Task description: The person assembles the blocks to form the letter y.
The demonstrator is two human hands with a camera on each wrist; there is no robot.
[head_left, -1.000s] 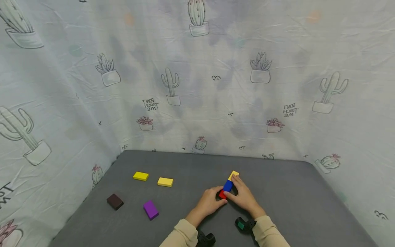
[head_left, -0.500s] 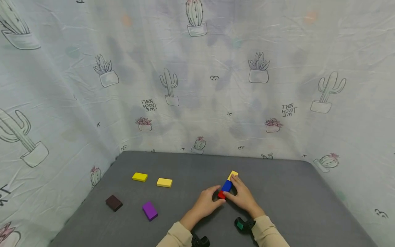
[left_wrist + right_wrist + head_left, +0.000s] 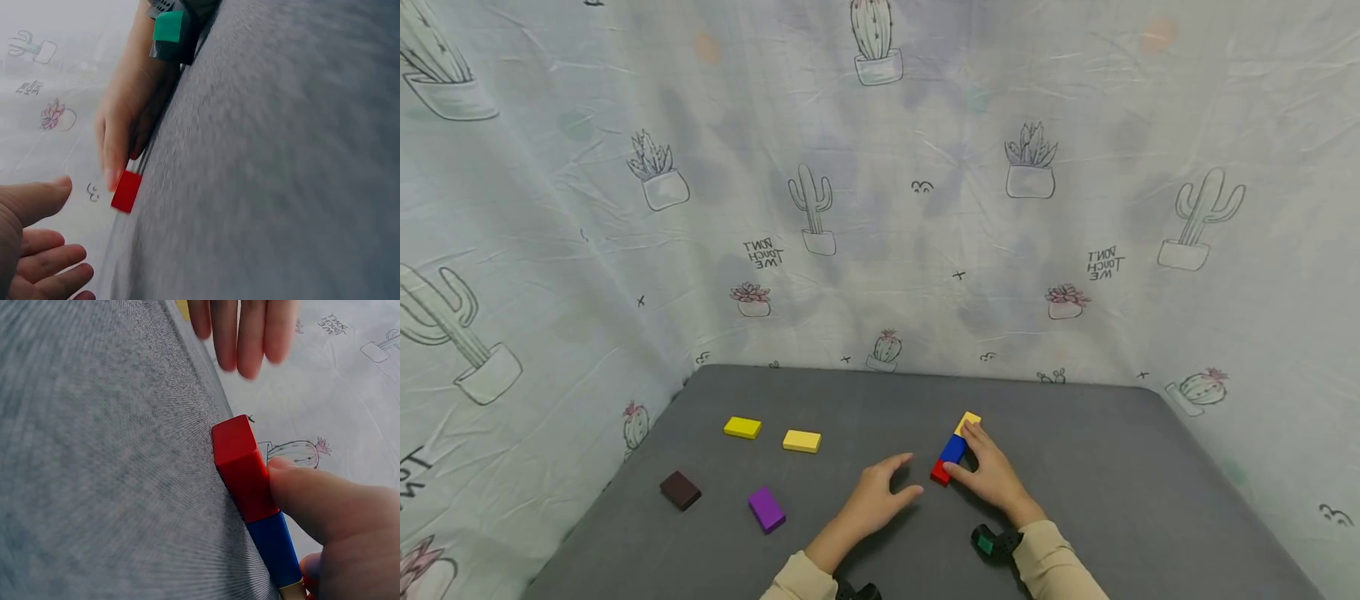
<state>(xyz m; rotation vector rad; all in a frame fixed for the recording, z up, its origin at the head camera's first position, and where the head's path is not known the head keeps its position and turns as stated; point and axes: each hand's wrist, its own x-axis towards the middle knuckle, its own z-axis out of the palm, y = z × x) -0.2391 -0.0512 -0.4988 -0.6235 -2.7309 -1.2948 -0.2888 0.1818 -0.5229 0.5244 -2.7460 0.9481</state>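
A red block (image 3: 939,472), a blue block (image 3: 953,449) and a yellow block (image 3: 967,420) lie end to end in a slanting row on the grey table. My right hand (image 3: 994,477) rests along the row's right side, thumb against the red block (image 3: 244,472) and fingertips at the yellow one. In the right wrist view, the blue block (image 3: 275,547) meets the red block's end. Left of the row, my left hand (image 3: 874,497) is apart from the blocks, thumb and fingers spread with nothing between them. The left wrist view shows the fingers of this hand (image 3: 50,262) extended.
Toward the table's left side lie two more yellow blocks (image 3: 742,427), a dark brown block (image 3: 681,491) and a purple block (image 3: 767,510). A cactus-print cloth (image 3: 880,208) hangs behind and beside the grey table (image 3: 1120,483).
My left hand has drawn back to the left and toward me, away from the red block, which now shows fully at its left side. My right hand stays on the row.
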